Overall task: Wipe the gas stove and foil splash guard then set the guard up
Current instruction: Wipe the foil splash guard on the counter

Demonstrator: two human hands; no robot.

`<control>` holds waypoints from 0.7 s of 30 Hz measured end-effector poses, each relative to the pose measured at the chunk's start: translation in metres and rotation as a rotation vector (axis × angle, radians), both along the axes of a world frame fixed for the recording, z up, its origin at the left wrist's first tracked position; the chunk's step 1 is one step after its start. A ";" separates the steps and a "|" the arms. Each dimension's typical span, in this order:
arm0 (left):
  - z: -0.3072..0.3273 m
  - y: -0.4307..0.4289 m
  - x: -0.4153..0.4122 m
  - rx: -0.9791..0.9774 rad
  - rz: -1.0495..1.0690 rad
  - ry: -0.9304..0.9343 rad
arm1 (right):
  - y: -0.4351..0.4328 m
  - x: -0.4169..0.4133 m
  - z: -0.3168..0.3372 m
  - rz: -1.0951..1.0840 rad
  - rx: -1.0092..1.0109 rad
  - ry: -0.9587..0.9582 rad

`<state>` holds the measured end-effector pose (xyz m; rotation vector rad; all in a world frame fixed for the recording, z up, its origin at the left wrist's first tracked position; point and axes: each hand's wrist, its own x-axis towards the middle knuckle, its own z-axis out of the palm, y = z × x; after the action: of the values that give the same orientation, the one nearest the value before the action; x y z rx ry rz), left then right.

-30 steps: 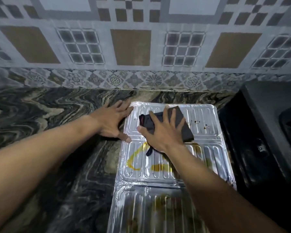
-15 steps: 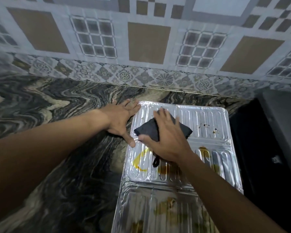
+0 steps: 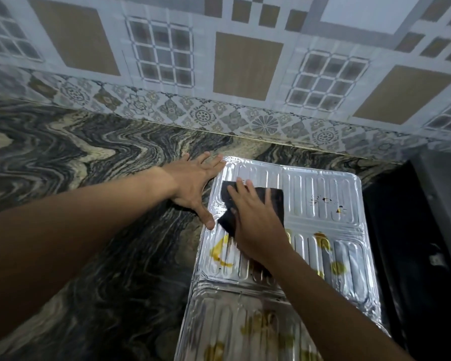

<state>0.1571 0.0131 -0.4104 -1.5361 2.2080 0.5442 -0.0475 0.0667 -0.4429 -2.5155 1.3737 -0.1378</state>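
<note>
The ribbed foil splash guard point(image 3: 323, 230) lies flat on the marbled counter, with yellow grease smears on its middle and near panels and dark specks at its far right. My right hand point(image 3: 255, 222) presses a dark cloth point(image 3: 274, 201) flat onto the far left part of the guard. My left hand point(image 3: 195, 188) rests palm down on the counter, fingers spread, with its thumb on the guard's left rim. The black gas stove point(image 3: 412, 243) sits just right of the guard, mostly out of frame.
The dark swirled stone counter point(image 3: 89, 204) stretches to the left of the guard. A patterned tiled wall point(image 3: 245, 74) rises right behind the guard's far edge.
My right hand has slid the cloth left and slightly toward the far left corner of the guard. The left hand stays on the rim. The view has tilted up and shifted.
</note>
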 end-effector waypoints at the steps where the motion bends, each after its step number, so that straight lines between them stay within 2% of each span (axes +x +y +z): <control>1: 0.000 0.000 0.000 -0.002 -0.002 -0.002 | -0.001 0.002 -0.002 0.039 -0.001 0.002; 7: 0.005 0.001 -0.004 0.005 0.000 -0.020 | -0.029 0.000 -0.011 0.014 -0.026 0.004; 16: 0.005 -0.001 -0.006 0.031 0.009 -0.040 | -0.054 -0.041 -0.007 -0.214 0.039 0.006; 21: 0.003 -0.001 -0.007 0.020 0.005 -0.064 | -0.057 -0.064 -0.007 -0.329 0.052 0.076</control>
<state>0.1502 0.0116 -0.4072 -1.5273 2.1454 0.5107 -0.1111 0.0094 -0.4495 -2.2559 1.7893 -0.0690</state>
